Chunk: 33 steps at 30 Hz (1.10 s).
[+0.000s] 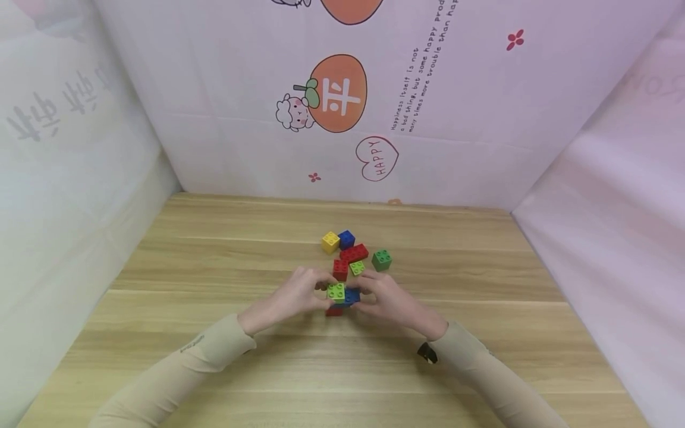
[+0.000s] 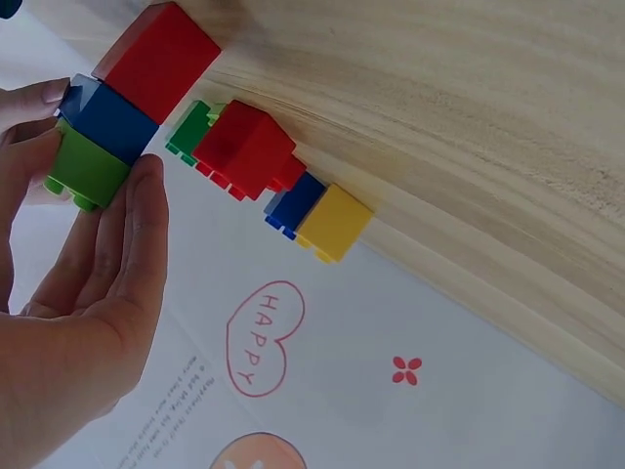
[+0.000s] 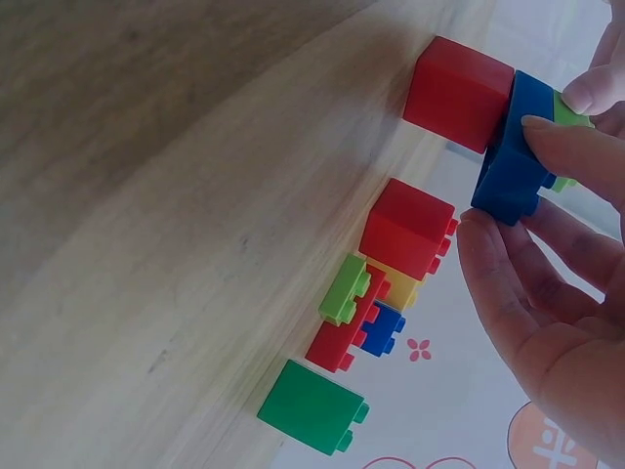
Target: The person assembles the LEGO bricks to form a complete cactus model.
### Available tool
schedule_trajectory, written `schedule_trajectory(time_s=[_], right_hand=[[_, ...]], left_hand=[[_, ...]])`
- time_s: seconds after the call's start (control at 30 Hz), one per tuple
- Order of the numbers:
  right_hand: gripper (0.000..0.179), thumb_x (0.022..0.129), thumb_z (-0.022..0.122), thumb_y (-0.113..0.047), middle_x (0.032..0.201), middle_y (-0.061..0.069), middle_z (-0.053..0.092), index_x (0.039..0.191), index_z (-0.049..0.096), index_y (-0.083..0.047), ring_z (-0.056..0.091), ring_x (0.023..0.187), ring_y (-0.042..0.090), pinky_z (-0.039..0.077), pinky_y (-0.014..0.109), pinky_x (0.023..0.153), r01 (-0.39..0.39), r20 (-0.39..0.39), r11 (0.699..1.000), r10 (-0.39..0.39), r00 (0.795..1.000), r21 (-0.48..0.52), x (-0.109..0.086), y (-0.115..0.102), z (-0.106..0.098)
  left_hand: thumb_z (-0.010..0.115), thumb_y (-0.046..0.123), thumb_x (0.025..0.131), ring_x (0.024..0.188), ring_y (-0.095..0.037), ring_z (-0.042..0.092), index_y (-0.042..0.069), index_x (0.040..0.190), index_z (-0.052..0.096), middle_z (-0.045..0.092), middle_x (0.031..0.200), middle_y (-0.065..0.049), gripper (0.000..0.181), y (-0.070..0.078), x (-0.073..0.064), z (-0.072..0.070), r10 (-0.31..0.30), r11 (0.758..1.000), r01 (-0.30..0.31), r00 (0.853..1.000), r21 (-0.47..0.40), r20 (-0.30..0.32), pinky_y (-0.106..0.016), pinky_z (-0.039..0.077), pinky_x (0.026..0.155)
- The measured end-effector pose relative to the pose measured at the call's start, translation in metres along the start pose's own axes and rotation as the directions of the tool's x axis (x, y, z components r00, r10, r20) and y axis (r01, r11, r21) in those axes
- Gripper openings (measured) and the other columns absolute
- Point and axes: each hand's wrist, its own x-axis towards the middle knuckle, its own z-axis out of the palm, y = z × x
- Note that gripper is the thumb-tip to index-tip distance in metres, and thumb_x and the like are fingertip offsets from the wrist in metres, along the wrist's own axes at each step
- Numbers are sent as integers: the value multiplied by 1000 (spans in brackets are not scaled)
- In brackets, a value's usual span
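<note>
A small stack stands in front of me: a red brick [image 1: 334,311] at the bottom, a longer blue brick [image 1: 352,296] across it, and a light green brick [image 1: 336,291] on top at the left. My left hand [image 1: 301,292] pinches the light green brick between thumb and fingers. From the other side my right hand [image 1: 393,300] grips the blue brick's right end, which overhangs the red one. In the right wrist view the thumb presses one side of the blue brick [image 3: 518,161], with fingertips at its lower end.
Just beyond the hands lie a second red brick [image 1: 340,269], a flat light green brick [image 1: 357,268], a long red brick [image 1: 354,253] and a green brick [image 1: 382,260]. Farther back are yellow [image 1: 330,241] and dark blue [image 1: 346,239] bricks. White printed cloth [image 1: 241,148] walls the wooden table [image 1: 241,249].
</note>
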Motion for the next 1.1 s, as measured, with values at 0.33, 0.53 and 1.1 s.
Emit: schedule_trajectory(time_s=[0.33, 0.53, 1.1], right_hand=[[34, 85, 78, -14, 115, 10, 69, 117, 68, -7, 70, 101, 16, 61, 25, 84, 15, -12, 1000, -15, 1000, -2, -1, 2, 1], [35, 84, 78, -12, 115, 11, 70, 117, 68, -6, 70, 100, 17, 61, 27, 84, 25, -20, 1000, -25, 999, -1, -1, 3, 2], [37, 84, 78, -11, 118, 14, 69, 119, 67, -5, 70, 102, 19, 62, 31, 85, 12, -7, 1000, -12, 1000, 8, -1, 3, 1]], left_hand=[[80, 9, 79, 92, -27, 69, 4, 110, 72, 75, 106, -11, 33, 0, -1, 2, -20, 1000, 20, 1000, -4, -6, -39, 61, 81], [79, 9, 80, 92, -26, 70, 3, 110, 71, 75, 105, -12, 32, -1, 1, 4, -14, 1000, 14, 1000, 12, 10, -40, 61, 81], [77, 20, 85, 93, -16, 69, 7, 113, 69, 74, 106, -6, 32, 1, -1, -1, -12, 999, 10, 999, 52, 31, -30, 60, 82]])
